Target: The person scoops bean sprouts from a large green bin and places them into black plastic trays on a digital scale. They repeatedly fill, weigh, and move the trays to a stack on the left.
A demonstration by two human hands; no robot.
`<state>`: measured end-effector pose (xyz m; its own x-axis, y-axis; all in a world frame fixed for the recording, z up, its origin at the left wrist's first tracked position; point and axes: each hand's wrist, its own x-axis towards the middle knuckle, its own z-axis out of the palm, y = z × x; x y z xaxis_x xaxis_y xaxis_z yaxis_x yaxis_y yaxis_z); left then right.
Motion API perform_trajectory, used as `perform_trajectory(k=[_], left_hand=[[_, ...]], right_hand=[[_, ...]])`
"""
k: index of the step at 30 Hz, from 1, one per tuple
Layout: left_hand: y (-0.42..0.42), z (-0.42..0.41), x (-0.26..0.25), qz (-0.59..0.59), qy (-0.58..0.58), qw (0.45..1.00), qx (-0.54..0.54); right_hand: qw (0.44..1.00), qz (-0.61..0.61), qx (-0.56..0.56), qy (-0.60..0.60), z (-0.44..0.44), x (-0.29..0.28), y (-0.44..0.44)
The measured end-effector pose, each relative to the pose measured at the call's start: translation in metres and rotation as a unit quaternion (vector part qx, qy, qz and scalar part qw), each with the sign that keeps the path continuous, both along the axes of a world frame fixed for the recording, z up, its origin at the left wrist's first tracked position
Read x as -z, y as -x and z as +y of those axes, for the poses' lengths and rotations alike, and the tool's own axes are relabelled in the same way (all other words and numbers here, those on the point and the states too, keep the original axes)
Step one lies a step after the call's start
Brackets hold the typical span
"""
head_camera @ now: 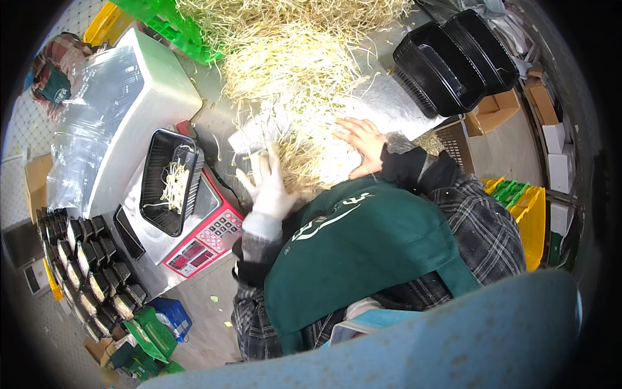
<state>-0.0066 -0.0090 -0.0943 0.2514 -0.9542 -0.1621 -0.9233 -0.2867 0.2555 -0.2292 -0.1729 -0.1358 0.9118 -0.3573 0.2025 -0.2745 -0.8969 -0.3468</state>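
A heap of bean sprouts (291, 68) spreads over a metal table (384, 102), brightly lit at its near end. My left hand (267, 182), in a white glove, lies at the left edge of the near sprouts with its fingers spread. Bare and spread, my right hand (362, 143) rests against their right side. Glare hides whether either hand pinches any sprouts. Left of my left hand, a black plastic tray (170, 185) holding a few sprouts sits on a digital scale (204, 233) with a red-edged keypad panel.
Nested black trays (444, 68) stand at the table's right. A foam box (160, 82) with clear plastic film (97, 112) stands behind the scale. Stacks of filled black trays (87, 267) are at the lower left. Another person (58, 73) is at the upper left. A green crate (165, 24) touches the heap.
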Motion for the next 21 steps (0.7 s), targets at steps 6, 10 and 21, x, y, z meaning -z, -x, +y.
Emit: perform_trajectory(k=[6,10,21], left_hand=[[-0.016,-0.041,0.007,0.113,0.276,0.953,-0.056],[-0.045,-0.014,0.008,0.128,0.23,0.955,-0.135],[-0.025,-0.027,0.042,0.058,0.172,0.968,-0.173]], right_hand=[[0.974,-0.127,0.052,-0.178,-0.047,0.003,-0.037],[0.901,-0.107,0.132,-0.4,-0.076,-0.026,-0.016],[0.973,-0.002,0.231,-0.023,-0.044,0.023,-0.032]])
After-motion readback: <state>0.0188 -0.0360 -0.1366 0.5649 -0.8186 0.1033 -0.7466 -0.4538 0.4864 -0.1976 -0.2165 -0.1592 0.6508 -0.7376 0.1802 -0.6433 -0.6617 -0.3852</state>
